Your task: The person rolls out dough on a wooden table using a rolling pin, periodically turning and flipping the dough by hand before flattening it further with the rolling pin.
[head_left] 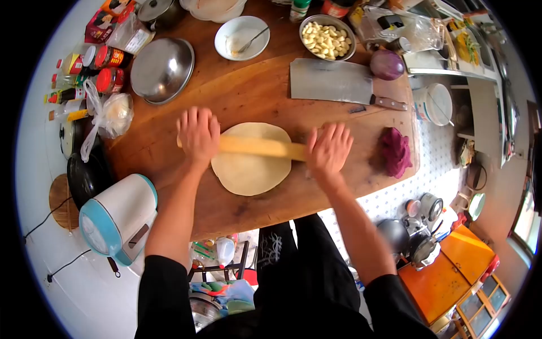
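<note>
A pale wooden rolling pin [262, 147] lies across a round, flat sheet of dough [248, 176] on the wooden board. My left hand [199, 134] rests over the pin's left end, its fingers bent forward over the wood. Over the right end is my right hand [330, 148], palm down with the fingers reaching forward. The dough shows both in front of and behind the pin, and its edge is nearly circular. The undersides of both hands are hidden.
A cleaver [330, 80] lies behind my right hand, near a bowl of peeled garlic cloves [327, 40] and a purple onion [387, 64]. Purple dough [397, 152] sits at the right. A white bowl [241, 28] with a utensil and a metal bowl [162, 70] stand farther back.
</note>
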The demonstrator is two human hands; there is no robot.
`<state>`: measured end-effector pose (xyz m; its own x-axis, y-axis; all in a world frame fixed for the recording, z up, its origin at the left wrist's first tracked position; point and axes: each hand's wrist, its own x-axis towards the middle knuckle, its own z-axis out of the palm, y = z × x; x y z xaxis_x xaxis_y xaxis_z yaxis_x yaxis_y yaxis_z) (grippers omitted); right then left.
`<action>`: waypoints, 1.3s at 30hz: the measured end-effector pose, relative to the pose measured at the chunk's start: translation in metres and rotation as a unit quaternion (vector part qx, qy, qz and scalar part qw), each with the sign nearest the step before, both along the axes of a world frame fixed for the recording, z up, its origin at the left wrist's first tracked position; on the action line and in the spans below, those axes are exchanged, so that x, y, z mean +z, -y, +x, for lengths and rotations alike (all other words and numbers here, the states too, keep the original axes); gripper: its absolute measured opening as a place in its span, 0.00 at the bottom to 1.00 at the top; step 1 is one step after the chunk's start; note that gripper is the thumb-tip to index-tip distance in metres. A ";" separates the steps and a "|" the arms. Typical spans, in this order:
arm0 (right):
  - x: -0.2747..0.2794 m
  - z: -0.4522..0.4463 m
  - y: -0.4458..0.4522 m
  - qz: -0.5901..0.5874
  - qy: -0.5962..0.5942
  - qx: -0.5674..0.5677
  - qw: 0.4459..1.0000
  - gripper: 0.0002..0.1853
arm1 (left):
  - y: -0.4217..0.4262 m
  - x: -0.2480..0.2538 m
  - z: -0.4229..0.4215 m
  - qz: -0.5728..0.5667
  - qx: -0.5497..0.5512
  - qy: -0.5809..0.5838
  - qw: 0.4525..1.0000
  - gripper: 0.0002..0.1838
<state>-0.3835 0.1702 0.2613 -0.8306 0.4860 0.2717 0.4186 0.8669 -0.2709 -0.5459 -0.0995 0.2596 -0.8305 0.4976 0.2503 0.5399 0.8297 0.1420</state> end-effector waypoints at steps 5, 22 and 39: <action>-0.006 0.008 0.001 0.013 0.001 0.014 1.000 0.12 | 0.009 -0.023 0.038 -0.011 0.176 -0.122 0.977 0.08; -0.019 -0.079 -0.042 0.035 -0.013 0.035 0.999 0.11 | 0.016 -0.014 0.008 -0.030 0.146 -0.061 0.987 0.21; 0.001 -0.059 -0.023 0.036 0.030 0.072 0.996 0.11 | 0.006 -0.014 -0.019 0.009 0.181 -0.027 0.983 0.15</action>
